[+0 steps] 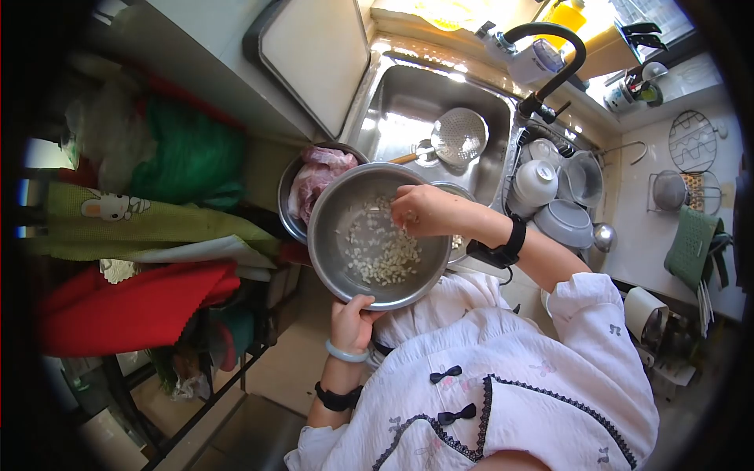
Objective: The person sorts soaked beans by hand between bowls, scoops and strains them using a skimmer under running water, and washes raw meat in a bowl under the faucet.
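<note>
My left hand [353, 323], with a pale bangle at the wrist, grips the near rim of a wide stainless-steel bowl [326, 259], thumb over the edge. Small white chopped pieces [385, 255], possibly garlic, lie scattered over the bowl's bottom. Inside its far right side is my right hand [416, 210], fingers curled together; what they hold, if anything, is hidden. Behind the bowl, a second metal bowl [284, 196] carries raw pink meat [318, 177]. Under my right forearm, another metal container [455, 188] is mostly covered.
The steel sink [393, 98] holds a perforated skimmer [459, 135] below a black faucet [577, 59]. A dish rack with bowls [536, 182] stands to the right. A cutting board [314, 63] leans at the sink's left. Cloths [141, 298] hang on the left.
</note>
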Demonstrator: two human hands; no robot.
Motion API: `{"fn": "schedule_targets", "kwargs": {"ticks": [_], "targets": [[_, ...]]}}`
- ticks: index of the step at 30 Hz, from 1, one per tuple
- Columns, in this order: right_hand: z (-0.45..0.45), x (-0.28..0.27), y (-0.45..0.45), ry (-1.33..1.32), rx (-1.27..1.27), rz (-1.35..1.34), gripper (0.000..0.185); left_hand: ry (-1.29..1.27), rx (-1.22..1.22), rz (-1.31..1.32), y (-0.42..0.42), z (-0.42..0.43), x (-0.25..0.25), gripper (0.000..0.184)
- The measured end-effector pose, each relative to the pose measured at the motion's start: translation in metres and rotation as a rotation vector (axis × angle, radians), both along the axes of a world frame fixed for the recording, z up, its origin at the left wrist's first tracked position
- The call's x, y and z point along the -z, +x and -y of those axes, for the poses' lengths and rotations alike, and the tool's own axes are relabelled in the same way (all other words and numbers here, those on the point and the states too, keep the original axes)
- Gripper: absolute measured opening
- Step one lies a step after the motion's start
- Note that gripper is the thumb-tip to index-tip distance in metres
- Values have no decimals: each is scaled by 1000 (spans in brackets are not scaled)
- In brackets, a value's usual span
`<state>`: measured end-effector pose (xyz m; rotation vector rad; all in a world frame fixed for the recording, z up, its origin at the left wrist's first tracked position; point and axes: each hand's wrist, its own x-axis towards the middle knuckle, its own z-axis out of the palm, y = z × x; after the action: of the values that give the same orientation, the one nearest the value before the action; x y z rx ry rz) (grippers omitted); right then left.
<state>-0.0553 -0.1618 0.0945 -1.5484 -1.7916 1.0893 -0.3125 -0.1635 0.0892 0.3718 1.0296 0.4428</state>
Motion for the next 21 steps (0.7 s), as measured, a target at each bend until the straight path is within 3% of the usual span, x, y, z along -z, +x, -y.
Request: {"fn": "schedule_targets", "kwargs": {"ticks": [8,13,16,18,20,21], "targets": [[32,-32,37,48,171,-44,12,22,-17,-40,-7,-3,-2,46],[63,8,47,-118,144,58,20,31,-52,-32,-6,-6,-9,48],[76,37,39,54,48,123,26,40,-65,-32,-10,-8,-7,47],[76,38,38,29,46,207,29,43,-65,-24,-13,-10,-5,47],[64,27,40,-99,233,238,24,44,-62,-14,-13,-10,-6,47],[56,9,36,-7,271,230,21,35,-76,-7,-11,-11,-8,46]]}}
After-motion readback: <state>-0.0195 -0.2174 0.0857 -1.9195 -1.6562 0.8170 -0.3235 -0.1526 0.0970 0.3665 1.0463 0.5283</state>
